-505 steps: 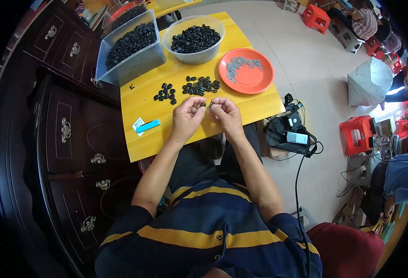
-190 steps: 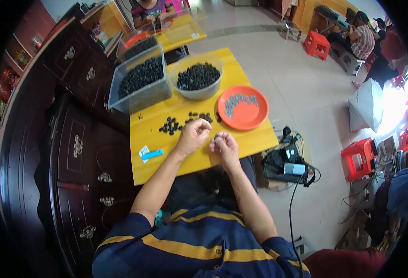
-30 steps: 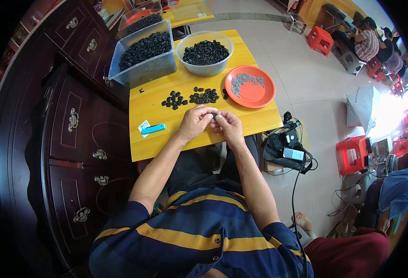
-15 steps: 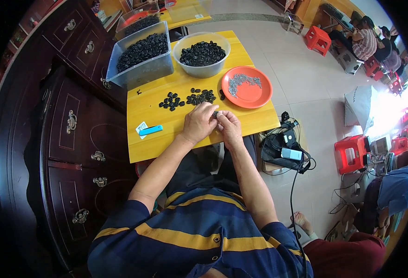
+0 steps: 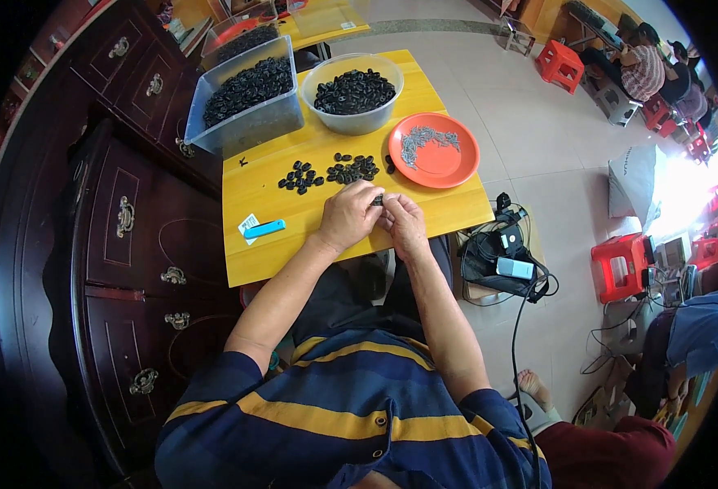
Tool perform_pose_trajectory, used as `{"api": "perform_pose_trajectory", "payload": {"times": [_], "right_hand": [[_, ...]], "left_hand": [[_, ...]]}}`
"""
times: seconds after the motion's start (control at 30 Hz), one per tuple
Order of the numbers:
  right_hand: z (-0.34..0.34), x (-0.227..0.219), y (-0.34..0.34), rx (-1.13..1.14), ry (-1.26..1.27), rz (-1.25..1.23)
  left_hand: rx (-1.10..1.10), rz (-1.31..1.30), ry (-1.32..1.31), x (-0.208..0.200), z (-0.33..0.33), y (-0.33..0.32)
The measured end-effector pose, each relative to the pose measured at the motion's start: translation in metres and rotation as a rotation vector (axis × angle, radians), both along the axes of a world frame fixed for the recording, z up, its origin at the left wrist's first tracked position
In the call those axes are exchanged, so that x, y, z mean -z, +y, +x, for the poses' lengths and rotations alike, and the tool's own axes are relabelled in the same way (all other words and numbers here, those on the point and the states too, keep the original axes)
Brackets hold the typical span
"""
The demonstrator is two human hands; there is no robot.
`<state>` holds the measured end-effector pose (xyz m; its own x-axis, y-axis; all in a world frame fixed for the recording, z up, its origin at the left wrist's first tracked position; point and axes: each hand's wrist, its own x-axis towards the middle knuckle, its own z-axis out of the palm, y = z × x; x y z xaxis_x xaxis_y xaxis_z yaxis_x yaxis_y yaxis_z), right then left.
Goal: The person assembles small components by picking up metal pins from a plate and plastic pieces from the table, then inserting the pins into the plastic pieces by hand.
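Near the front edge of the yellow table (image 5: 286, 257), my two hands meet fingertip to fingertip. Between them is a small black oval plastic piece (image 5: 378, 200), partly covered by fingers. My left hand (image 5: 346, 217) is closed on its left side, and my right hand (image 5: 405, 222) pinches from the right. Just beyond the hands lies a cluster of similar black pieces (image 5: 352, 169), with a looser group (image 5: 300, 178) to the left. A red-orange plate (image 5: 455, 174) holds small grey metal-looking slivers (image 5: 426, 147), too small to identify.
A translucent bin (image 5: 265, 134) and a round bowl (image 5: 357, 124), both full of black pieces, stand at the back. A blue flat tool (image 5: 266, 229) lies over a white card (image 5: 249, 222). Dark drawers (image 5: 131, 244) flank the left; a cabled bag (image 5: 497, 265) sits right of the table.
My fingers have shifted very slightly around the small black piece, which stays between both hands. The whole view has moved a little; the table items keep their places.
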<state>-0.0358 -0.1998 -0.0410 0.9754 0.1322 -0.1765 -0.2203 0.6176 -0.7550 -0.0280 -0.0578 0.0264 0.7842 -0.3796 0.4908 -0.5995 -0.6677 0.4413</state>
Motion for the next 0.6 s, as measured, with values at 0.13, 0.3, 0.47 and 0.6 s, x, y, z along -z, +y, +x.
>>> {"api": "perform_pose_trajectory", "payload": {"times": [0.13,0.3,0.47,0.6], "right_hand": [[-0.002,-0.007,0.004,0.042,0.023,-0.004],[-0.004,-0.014,0.008,0.078,0.033,-0.039],[-0.006,-0.014,0.01,0.093,0.038,-0.092],[-0.007,-0.012,0.01,0.102,0.002,-0.14]], "left_hand": [[0.001,-0.008,0.025,0.0,0.001,0.0],[0.015,-0.021,0.007,0.0,0.002,0.0],[0.014,-0.042,-0.007,-0.001,-0.001,0.0],[-0.002,-0.056,-0.011,0.0,-0.002,0.002]]}}
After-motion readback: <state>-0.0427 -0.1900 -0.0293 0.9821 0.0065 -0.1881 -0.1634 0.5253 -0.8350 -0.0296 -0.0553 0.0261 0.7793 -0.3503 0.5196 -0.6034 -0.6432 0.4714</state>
